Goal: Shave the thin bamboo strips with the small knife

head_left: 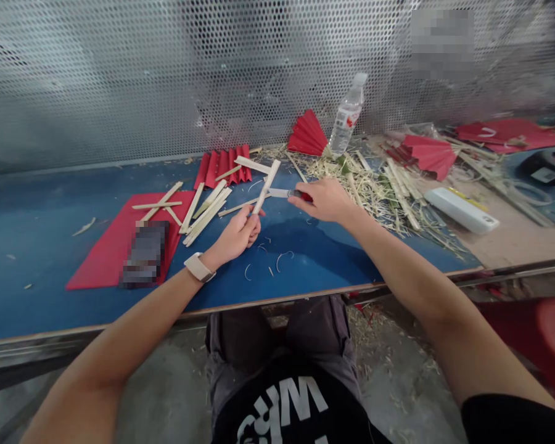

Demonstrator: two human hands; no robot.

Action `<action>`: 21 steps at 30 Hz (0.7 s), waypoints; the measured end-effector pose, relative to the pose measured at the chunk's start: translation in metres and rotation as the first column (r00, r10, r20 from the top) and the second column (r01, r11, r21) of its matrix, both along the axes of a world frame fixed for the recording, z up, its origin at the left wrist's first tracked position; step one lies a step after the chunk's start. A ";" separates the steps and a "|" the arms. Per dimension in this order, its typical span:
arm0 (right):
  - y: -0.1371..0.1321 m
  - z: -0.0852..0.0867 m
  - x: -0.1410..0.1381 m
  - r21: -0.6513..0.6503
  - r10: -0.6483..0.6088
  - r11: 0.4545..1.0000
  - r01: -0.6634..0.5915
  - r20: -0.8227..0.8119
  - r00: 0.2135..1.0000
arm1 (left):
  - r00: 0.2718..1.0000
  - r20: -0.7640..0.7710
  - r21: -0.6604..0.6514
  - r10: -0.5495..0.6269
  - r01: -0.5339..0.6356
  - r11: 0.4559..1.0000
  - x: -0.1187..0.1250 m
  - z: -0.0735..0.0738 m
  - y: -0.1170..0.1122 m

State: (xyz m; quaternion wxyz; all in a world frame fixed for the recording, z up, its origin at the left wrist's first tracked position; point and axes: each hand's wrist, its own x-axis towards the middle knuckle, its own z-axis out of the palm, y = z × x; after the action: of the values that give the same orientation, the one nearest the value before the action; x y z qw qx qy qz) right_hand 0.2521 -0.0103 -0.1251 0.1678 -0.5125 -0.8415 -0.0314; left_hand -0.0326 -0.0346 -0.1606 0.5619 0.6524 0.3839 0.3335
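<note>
My left hand (237,235) is closed around the lower end of a pale bamboo strip (267,184) that slants up and to the right over the blue table (37,246). My right hand (324,200) grips a red-handled knife (285,193), whose blade points left and meets the strip near its middle. Thin curled shavings (277,259) lie on the table just in front of both hands. A light watch sits on my left wrist.
Several cut bamboo strips (203,209) lie on a red paper sheet (111,246) left of my hands, by a dark blurred object. Folded red paper fans (222,165), a water bottle (346,117), a heap of bamboo scraps (374,185) and a white box (462,209) sit beyond and right.
</note>
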 end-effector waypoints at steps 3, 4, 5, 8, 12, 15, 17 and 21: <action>-0.004 -0.001 -0.008 -0.013 0.035 0.999 -0.034 0.054 0.998 | 1.000 -0.003 0.016 -0.012 0.012 1.000 0.000 0.002 -0.001; -0.006 -0.002 -0.010 -0.019 0.043 0.999 -0.042 0.067 0.997 | 1.000 -0.003 0.020 -0.011 0.011 1.000 0.000 0.002 -0.001; -0.007 -0.002 -0.013 -0.026 0.052 0.998 -0.050 0.080 0.995 | 1.000 -0.003 0.022 -0.005 0.005 1.000 0.000 0.002 -0.001; -0.011 -0.004 -0.020 -0.044 0.070 0.997 -0.066 0.096 0.993 | 1.000 -0.002 0.030 0.021 -0.021 0.999 0.001 0.004 -0.002; -0.014 -0.010 -0.029 -0.059 0.059 0.997 -0.058 0.017 0.998 | 1.000 0.016 0.044 0.020 -0.021 0.999 0.002 0.005 -0.002; -0.017 -0.014 -0.039 -0.085 0.066 0.994 -0.069 -0.039 0.997 | 0.999 0.042 0.042 -0.009 0.007 0.999 0.004 0.004 -0.003; -0.020 -0.016 -0.046 -0.105 0.075 0.991 -0.080 -0.055 0.996 | 0.998 0.056 0.038 -0.030 0.028 0.999 0.005 0.001 -0.003; -0.023 -0.018 -0.052 -0.129 0.072 0.988 -0.079 -0.055 0.996 | 0.999 0.042 0.045 -0.032 0.030 0.999 0.006 -0.001 -0.003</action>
State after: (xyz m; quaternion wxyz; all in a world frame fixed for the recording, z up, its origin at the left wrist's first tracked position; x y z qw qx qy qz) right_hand 0.1998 -0.0336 -0.1430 0.1559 -0.4908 -0.8562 0.0431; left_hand -0.0264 -0.0381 -0.1619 0.5604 0.6633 0.3540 0.3473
